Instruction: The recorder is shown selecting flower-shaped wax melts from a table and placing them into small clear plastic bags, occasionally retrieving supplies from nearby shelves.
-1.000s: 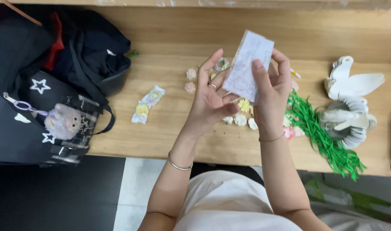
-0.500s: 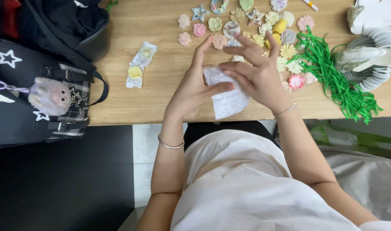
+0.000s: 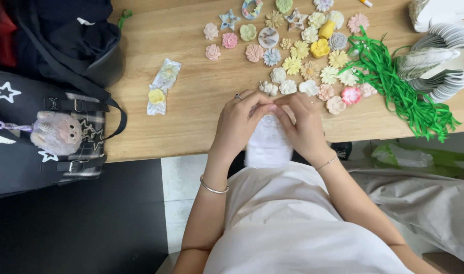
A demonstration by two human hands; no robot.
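Both hands meet at the near edge of the tabletop [image 3: 191,101], directly in front of the person's body. The left hand [image 3: 239,122] and the right hand [image 3: 305,124] each pinch the top edge of a small translucent white bag [image 3: 267,142]. The grip of each hand is clenched on the bag: fingertips of both hands come together at its upper rim, touching one another. The bag hangs below the fingers, over the tabletop edge and above the lap; it is blurred, so its contents cannot be told. The left hand carries a ring, and each wrist carries a thin bracelet.

Just beyond the hands, a spread of small moulded flower pieces [image 3: 293,65] in pink, yellow, white, green and blue lies on the tabletop, together with two star-shaped pieces. The nearest white pieces lie just beside the fingertips.

To the right of the flowers, a bundle of green shredded strips [image 3: 404,96] lies across the tabletop and hangs over its edge. Beside it is a fanned stack of white cards [image 3: 440,71].

To the left of the hands, a clear packet [image 3: 161,86] holding a yellow piece lies flat, well apart from the bag. At the far left is a black bag with white stars [image 3: 24,152] carrying a plush charm [image 3: 57,133].
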